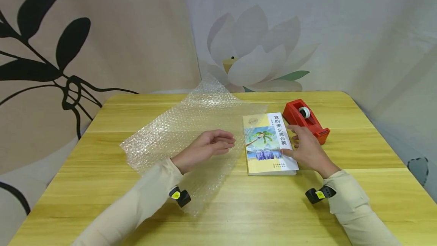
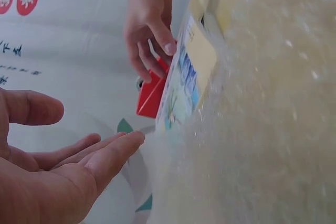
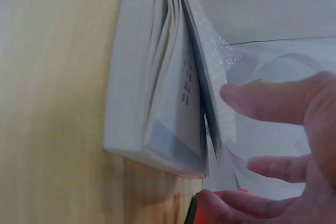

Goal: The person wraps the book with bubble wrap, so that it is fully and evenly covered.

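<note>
Behind your work, the backdrop runs out of the head view on three sides. The table is cut off along its near side, and your sleeves leave at the bottom. The bubble wrap slants across the middle; its far tip shows above the table's back edge, and you cannot tell there whether it stands up or lies over. Its right part veils the upper left of the book, which lies face up on the table between your hands, right of centre. From the right wrist, you see the book's cover raised a little off the pages, and print in the gap too blurred to read.

Your left hand is over the wrap, its fingers loosely extended and thumb apart, with nothing in hold; whether it touches the wrap is unclear. Your right hand is spread at the book's right side, grasping nothing, its thumb at the cover's edge; contact is hard to judge. Just beyond it is the red tape dispenser, largely hidden in both wrist views. The small tape roll sits in it, partly sunk from sight.
</note>
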The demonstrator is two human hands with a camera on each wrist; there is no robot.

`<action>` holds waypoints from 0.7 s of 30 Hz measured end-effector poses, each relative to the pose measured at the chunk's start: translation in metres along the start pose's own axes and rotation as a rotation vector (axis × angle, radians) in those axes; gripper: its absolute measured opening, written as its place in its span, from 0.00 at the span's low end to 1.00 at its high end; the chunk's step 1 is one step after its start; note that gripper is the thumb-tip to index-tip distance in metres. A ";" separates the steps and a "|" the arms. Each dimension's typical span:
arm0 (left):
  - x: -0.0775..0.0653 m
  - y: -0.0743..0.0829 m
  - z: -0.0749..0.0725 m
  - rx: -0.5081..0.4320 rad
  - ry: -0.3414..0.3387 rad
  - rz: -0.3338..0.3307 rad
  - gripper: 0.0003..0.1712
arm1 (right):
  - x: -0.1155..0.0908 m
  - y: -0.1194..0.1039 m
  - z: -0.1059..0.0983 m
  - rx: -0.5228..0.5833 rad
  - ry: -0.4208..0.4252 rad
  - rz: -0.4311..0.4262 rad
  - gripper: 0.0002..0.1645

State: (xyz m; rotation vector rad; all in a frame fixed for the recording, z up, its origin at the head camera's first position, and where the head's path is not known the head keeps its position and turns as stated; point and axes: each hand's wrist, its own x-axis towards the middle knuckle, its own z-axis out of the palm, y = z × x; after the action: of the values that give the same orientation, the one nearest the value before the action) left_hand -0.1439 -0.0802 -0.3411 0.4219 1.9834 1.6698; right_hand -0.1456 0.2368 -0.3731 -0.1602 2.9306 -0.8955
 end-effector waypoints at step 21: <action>0.023 -0.004 0.048 0.185 -0.114 -0.095 0.30 | -0.004 0.001 0.001 0.018 -0.013 0.004 0.47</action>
State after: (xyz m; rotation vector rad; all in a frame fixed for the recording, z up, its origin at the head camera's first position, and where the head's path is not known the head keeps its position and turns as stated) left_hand -0.1355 -0.0286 -0.3548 0.4705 2.0469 1.3804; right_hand -0.1416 0.2375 -0.3746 -0.1579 2.9090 -0.9172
